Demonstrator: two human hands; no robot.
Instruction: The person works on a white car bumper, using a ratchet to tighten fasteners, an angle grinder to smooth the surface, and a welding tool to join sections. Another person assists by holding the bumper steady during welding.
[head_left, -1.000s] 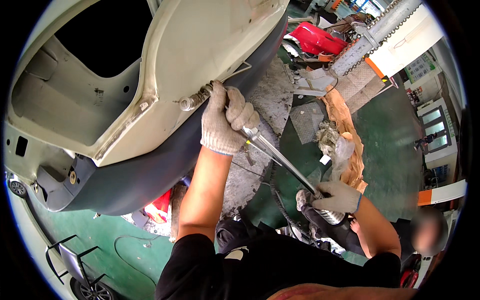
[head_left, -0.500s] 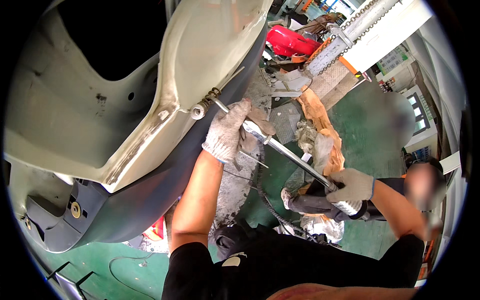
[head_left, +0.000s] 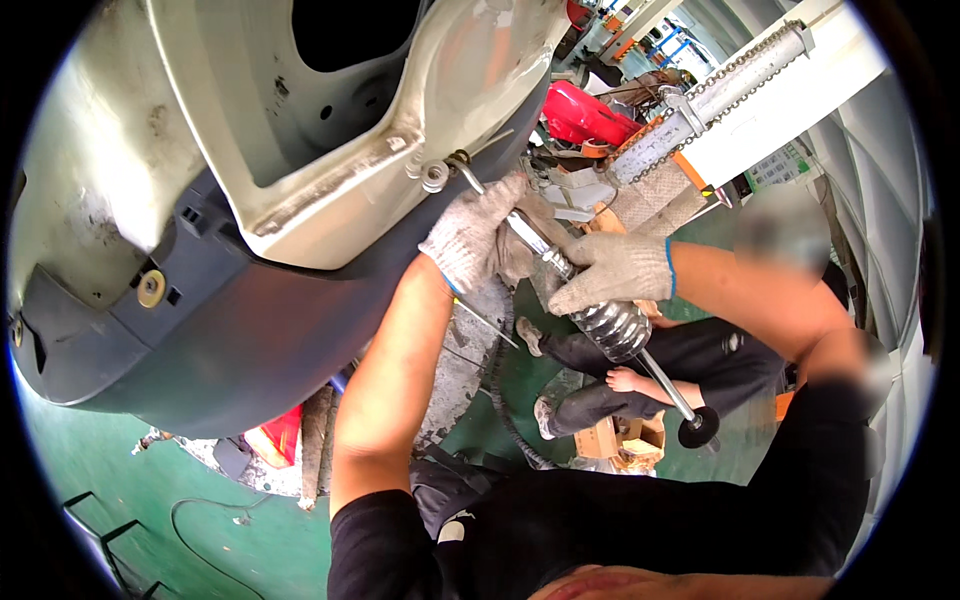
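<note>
A chrome slide hammer [head_left: 665,382] slants from a cream car body panel [head_left: 330,222] down to the right. My left hand [head_left: 472,238], in a knit glove, is closed round its front end, by the hooked tip. That tip reaches a small metal ring [head_left: 434,176] at the panel's edge; how the two are joined is hard to see. My gloved right hand [head_left: 622,270] wraps over the sliding weight [head_left: 618,332], close to the left hand. Beyond the weight, the bare rod ends in a round black stop [head_left: 699,427].
Below the panel curves a dark bumper [head_left: 290,330]. Another person [head_left: 690,360] sits or crouches at the right, legs near the rod. A chained metal post [head_left: 660,145], a red part [head_left: 582,112] and cardboard [head_left: 655,435] lie beyond. A cable [head_left: 500,400] crosses the floor.
My right hand and the weight have slid up the rod toward my left hand, baring the rod's far end. The view has shifted, and the panel sits further right in it.
</note>
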